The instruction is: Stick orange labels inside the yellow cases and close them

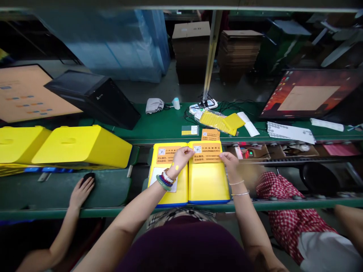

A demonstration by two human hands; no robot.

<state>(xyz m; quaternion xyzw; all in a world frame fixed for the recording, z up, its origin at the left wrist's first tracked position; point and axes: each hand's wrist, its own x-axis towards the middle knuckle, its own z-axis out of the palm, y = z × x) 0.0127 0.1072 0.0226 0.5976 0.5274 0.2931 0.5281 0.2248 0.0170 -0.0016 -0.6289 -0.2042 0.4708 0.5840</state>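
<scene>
Orange label (207, 153) lies on the far part of the right yellow box (208, 183), which stands at the near edge of the green conveyor (113, 189). Left hand (181, 156) pinches the label's left edge, right hand (230, 160) pinches its right edge. Just beside, touching on the left, a second yellow box (159, 170) carries the same kind of label. At the conveyor's left part, another person's hand (82, 190) rests on a black mouse (88, 176).

Two cases (189, 177) lie side by side on the belt (113, 189); each carries a label (206, 153), with what looks like a spare label (210, 134) behind.
</scene>
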